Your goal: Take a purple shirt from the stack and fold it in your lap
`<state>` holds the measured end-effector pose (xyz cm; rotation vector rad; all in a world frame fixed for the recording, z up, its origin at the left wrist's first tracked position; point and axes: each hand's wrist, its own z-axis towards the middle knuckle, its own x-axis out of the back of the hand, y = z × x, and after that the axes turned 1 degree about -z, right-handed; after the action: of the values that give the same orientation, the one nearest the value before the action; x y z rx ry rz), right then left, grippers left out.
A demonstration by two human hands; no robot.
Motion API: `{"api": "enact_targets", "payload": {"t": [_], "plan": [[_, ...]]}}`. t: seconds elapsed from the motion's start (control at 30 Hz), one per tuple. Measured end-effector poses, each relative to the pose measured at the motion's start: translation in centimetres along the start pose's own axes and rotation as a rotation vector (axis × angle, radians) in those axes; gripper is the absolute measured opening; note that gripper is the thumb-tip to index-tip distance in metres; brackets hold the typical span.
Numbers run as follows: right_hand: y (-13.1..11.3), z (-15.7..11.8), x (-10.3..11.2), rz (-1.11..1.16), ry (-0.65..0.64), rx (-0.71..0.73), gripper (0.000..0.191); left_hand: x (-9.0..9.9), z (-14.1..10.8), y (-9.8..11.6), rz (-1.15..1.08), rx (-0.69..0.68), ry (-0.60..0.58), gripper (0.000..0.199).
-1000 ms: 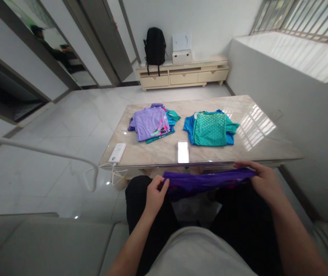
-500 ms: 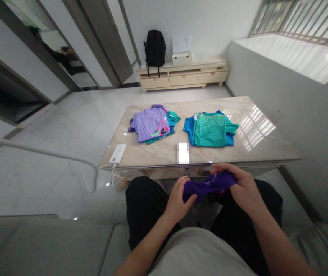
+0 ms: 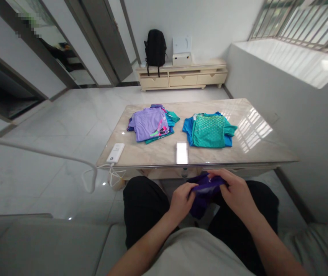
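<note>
Purple garment held over the lap, between the knees, just short of the surface's near edge. Bunched into a short bundle; long axis roughly left to right, one end hanging down toward the floor. Which end is neck or hem: cannot tell.

Left hand closed on the garment's left end, fingers pinching the cloth. Right hand closed on the right end, fingers curled over the top edge. Hands close together, the cloth between them.

On the surface: lilac stack at left, folded, lilac piece on top of teal and blue ones. Teal stack at right, teal piece over a blue one. Stacks apart. Power bank at the near-left corner, cable trailing off the edge. No containers seen.
</note>
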<state>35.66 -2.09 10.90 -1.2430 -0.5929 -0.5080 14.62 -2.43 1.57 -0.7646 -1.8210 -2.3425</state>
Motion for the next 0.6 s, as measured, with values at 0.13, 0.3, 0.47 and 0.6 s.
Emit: {"api": "enact_targets", "payload": {"t": [0.13,0.3,0.47,0.6], "plan": [[0.7,0.0,0.5,-0.029,0.031,-0.018,0.051,0.3,-0.4,-1.7,0.084,0.035,-0.004,0.037],[2.1,0.2,2.9,-0.160,0.122,-0.035,0.050,4.4,-0.7,-2.2,0.086,0.074,0.068,0.035],[3.9,0.0,5.4,-0.204,0.032,-0.035,0.033,9.5,-0.8,-0.7,0.171,-0.058,0.148,0.033],[4.3,0.0,5.8,-0.039,-0.128,-0.051,0.036,11.2,-0.8,1.2,0.255,-0.162,0.226,0.031]]}}
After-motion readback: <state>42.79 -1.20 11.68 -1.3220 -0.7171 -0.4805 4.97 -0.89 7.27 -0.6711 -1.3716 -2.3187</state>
